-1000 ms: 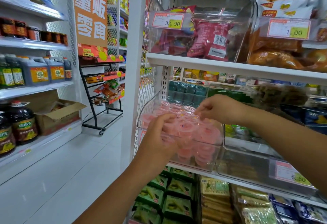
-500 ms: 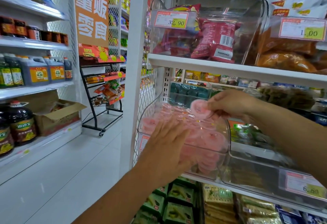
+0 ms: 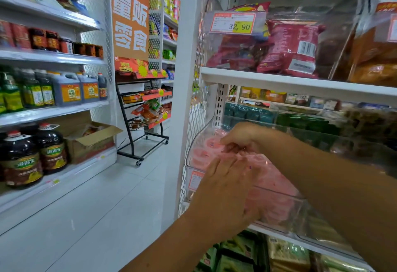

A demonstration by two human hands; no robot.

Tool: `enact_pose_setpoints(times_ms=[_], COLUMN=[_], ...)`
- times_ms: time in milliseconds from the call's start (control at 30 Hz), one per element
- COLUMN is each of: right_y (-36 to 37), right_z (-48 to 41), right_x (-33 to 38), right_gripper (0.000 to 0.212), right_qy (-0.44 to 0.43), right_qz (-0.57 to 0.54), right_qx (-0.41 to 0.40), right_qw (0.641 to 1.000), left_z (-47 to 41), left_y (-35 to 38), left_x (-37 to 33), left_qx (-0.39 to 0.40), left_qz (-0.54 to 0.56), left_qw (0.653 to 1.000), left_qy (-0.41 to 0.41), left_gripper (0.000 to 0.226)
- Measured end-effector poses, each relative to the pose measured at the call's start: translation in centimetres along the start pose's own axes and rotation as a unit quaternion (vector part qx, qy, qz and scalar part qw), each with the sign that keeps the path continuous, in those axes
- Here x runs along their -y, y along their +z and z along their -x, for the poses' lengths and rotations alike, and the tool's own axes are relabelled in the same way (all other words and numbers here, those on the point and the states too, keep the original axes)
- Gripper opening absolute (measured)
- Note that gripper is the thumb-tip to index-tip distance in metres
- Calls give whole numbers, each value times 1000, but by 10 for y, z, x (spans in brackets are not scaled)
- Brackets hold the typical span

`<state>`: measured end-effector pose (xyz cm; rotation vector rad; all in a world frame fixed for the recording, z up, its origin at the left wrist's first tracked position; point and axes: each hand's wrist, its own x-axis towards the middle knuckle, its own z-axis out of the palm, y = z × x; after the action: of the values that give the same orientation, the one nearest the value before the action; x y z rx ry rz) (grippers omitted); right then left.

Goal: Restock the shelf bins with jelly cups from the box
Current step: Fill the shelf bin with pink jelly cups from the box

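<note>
A clear plastic shelf bin (image 3: 297, 209) on the middle shelf is heaped with pink jelly cups (image 3: 277, 183). My left hand (image 3: 227, 188) lies over the front of the pile, fingers straight and spread, touching the cups. My right hand (image 3: 240, 137) reaches across to the bin's back left, its fingertips curled down and pinching a pink jelly cup (image 3: 211, 145) at the top of the pile. Motion blur hides the fine detail of the grip.
A price tag (image 3: 194, 179) hangs on the bin front. Bagged snacks fill bins on the shelf above (image 3: 300, 80). Green packs lie below. Left of the white post (image 3: 182, 99) are an aisle floor, a black wire rack (image 3: 144, 117), oil bottles and an open cardboard box (image 3: 92, 140).
My right hand carried a pink jelly cup from above the bin's middle down to its back left. My left hand stayed spread over the front cups. The view shifted slightly.
</note>
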<state>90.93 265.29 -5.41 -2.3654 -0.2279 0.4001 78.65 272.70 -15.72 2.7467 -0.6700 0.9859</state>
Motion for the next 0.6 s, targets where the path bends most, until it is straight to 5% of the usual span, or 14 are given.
enact_pose_setpoints(times_ms=[233, 400, 600], right_y=[13, -4, -19], right_z=[-4, 22, 120], right_x=[6, 0, -46], right_gripper=[22, 21, 16], right_qy=[-13, -101, -296], right_qz=[2, 141, -75], right_qx=[-1, -91, -250], right_qw=[1000, 981, 919], left_z=[1, 6, 48], left_y=[3, 0, -3], left_x=[2, 0, -21], left_qx=[9, -8, -170], left_qz=[-20, 21, 91], left_qw=[1000, 1000, 981], left_qy=[5, -9, 8], left_gripper=[62, 64, 41])
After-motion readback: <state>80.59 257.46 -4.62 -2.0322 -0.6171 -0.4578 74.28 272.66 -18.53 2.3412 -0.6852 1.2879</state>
